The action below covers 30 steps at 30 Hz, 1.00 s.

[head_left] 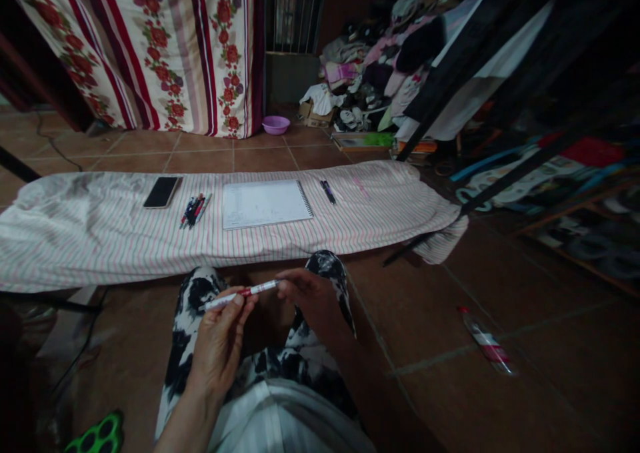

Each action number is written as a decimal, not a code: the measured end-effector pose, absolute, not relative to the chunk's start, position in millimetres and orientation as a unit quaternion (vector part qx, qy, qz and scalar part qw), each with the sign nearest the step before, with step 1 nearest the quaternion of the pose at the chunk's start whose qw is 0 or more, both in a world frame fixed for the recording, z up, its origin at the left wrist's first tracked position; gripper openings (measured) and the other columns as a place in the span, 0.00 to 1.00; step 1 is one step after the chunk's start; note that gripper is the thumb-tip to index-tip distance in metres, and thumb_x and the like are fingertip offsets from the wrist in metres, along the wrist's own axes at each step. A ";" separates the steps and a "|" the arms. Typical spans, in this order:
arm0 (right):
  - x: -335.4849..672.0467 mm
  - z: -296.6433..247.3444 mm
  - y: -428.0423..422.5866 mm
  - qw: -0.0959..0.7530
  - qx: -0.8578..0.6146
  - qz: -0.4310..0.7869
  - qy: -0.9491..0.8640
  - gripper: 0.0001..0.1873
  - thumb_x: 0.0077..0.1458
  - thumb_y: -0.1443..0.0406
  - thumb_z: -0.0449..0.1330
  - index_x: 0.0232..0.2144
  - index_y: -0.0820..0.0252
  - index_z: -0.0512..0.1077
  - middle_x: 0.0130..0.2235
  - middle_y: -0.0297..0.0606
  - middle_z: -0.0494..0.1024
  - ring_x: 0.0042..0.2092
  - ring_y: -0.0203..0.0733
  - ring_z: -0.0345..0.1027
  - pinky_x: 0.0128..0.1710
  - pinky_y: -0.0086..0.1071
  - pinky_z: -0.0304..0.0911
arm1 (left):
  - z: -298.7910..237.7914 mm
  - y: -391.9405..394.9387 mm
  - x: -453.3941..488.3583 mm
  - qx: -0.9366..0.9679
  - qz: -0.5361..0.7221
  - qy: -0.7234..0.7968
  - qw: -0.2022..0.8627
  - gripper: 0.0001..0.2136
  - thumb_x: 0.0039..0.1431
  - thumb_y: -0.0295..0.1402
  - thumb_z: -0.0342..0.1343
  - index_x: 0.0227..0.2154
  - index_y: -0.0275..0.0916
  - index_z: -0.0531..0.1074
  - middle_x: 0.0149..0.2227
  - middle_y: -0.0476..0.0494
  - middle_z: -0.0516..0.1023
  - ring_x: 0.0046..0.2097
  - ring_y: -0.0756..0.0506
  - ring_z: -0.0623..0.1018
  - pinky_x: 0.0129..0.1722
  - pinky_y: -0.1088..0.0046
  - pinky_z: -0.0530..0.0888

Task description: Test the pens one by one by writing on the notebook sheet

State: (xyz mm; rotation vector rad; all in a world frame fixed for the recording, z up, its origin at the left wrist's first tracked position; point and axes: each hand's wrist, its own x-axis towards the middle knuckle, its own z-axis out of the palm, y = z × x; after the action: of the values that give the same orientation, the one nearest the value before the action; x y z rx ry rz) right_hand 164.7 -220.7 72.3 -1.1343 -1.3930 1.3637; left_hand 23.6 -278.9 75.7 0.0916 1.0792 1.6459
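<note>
My left hand (220, 339) is closed around a white and red pen (262, 287), held nearly level above my knees. The thumb lies along the pen's red middle. At the pen's right end, the fingertips of my right hand (313, 299) pinch its tip; a small cap or part between them cannot be made out. Beyond my hands, on a striped cloth (280, 239), lies a spiral notebook (267, 203) with faint writing. Left of it rests a bunch of several pens (194, 211), and right of it a pair of dark pens (328, 192).
A dark phone (163, 192) lies on the cloth's left part. On the tiled floor are a plastic bottle (486, 343) at right and a green object with round holes (97, 434) at lower left. Farther back are a purple basin (276, 125) and a clothes heap (380, 73).
</note>
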 end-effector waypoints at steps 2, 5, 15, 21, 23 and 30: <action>164.7 71.5 -221.0 0.432 -0.442 0.559 -0.553 0.09 0.48 0.62 0.60 0.33 0.57 0.75 0.23 0.32 0.76 0.26 0.34 0.69 0.27 0.26 0.64 | 75.2 -278.9 22.9 0.036 0.698 0.455 0.551 0.09 0.37 0.24 0.66 0.25 0.33 0.76 0.29 0.48 0.78 0.32 0.50 0.79 0.35 0.80 0.77; 164.3 70.0 -220.8 0.441 -0.418 0.574 -0.549 0.12 0.48 0.62 0.60 0.37 0.57 0.74 0.26 0.33 0.77 0.27 0.35 0.70 0.26 0.26 0.65 | 74.9 -278.4 22.3 0.032 0.699 0.457 0.549 0.08 0.38 0.23 0.66 0.25 0.33 0.76 0.30 0.48 0.78 0.32 0.50 0.79 0.36 0.80 0.77; 163.2 70.9 -220.2 0.435 -0.456 0.539 -0.559 0.07 0.48 0.62 0.60 0.30 0.58 0.75 0.22 0.32 0.76 0.25 0.34 0.69 0.25 0.26 0.64 | 74.9 -278.7 22.8 0.042 0.695 0.460 0.551 0.10 0.36 0.24 0.67 0.26 0.33 0.76 0.30 0.47 0.78 0.32 0.50 0.79 0.36 0.81 0.77; 164.0 70.2 -221.1 0.438 -0.424 0.571 -0.550 0.11 0.49 0.63 0.59 0.36 0.58 0.74 0.26 0.33 0.77 0.28 0.35 0.70 0.26 0.26 0.65 | 74.5 -278.0 21.6 0.035 0.702 0.455 0.547 0.09 0.35 0.24 0.67 0.25 0.33 0.76 0.29 0.48 0.78 0.32 0.50 0.79 0.36 0.80 0.77; 163.6 70.8 -221.3 0.438 -0.433 0.565 -0.550 0.09 0.49 0.63 0.59 0.34 0.58 0.74 0.24 0.33 0.77 0.26 0.34 0.70 0.26 0.25 0.64 | 74.3 -278.0 21.4 0.032 0.701 0.457 0.547 0.09 0.36 0.24 0.67 0.24 0.33 0.76 0.29 0.48 0.78 0.32 0.50 0.79 0.36 0.81 0.77; 162.9 73.0 -220.7 0.438 -0.453 0.544 -0.554 0.08 0.50 0.61 0.58 0.31 0.59 0.74 0.22 0.33 0.76 0.24 0.33 0.68 0.25 0.26 0.64 | 75.2 -277.0 23.2 0.050 0.699 0.456 0.549 0.09 0.37 0.25 0.67 0.25 0.33 0.76 0.29 0.47 0.78 0.32 0.50 0.79 0.35 0.81 0.77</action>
State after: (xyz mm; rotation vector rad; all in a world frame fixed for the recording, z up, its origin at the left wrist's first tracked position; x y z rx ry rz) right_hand 162.9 -220.7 73.0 -1.1260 -1.3771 1.3521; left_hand 23.2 -277.0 75.2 0.1181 1.0803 1.6549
